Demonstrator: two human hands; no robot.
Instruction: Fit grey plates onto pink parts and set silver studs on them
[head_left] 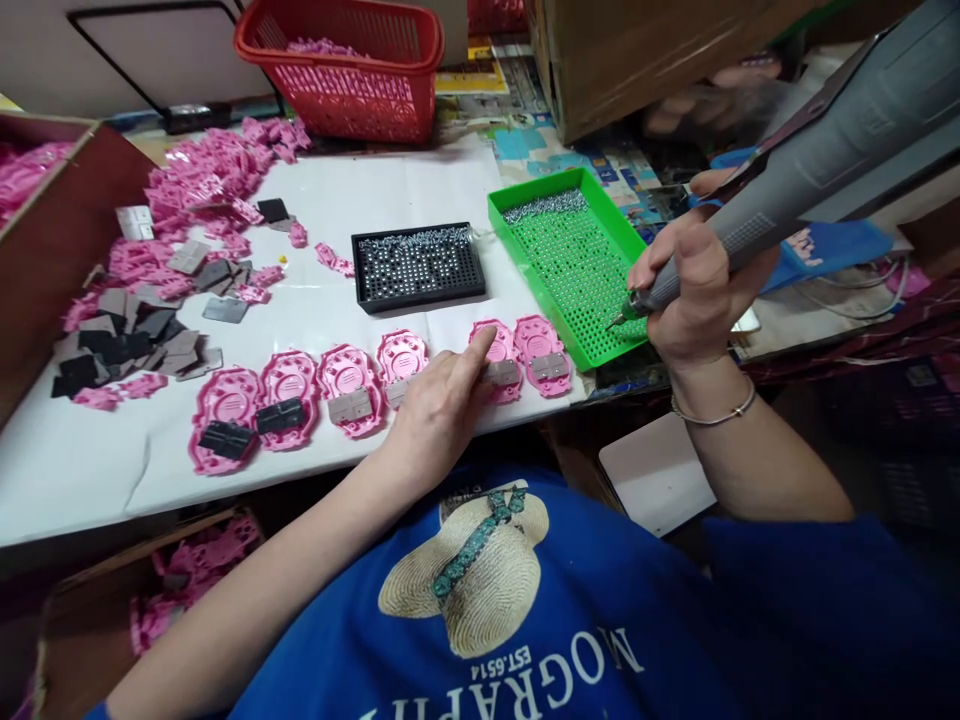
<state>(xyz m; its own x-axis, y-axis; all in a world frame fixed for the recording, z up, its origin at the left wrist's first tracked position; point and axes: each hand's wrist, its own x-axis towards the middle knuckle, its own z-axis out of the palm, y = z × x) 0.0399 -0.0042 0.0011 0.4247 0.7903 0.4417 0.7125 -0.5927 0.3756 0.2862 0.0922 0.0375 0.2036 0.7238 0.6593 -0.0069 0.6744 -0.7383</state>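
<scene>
My right hand (pixel 694 285) is wrapped around a grey electric screwdriver (pixel 757 220), its bit angled down over the near right end of a green perforated tray (pixel 517 250) of screws. My left hand (pixel 442 405) lies over the row of pink plastic shells (pixel 349 375), index finger stretched onto one pink shell (pixel 496 345); its other fingers are partly hidden. Across the shells lie flat pieces, such as a black plate (pixel 281 415) and a grey plate (pixel 350 405). The rightmost pink shell (pixel 541 340) carries a grey plate too.
A black perforated tray (pixel 420 290) of screws stands behind the row. At left are heaps of pink parts (pixel 217 170) and dark plates (pixel 124 340), beside a cardboard box (pixel 112 160). A red basket (pixel 337 95) and a large carton (pixel 622 60) stand at the back.
</scene>
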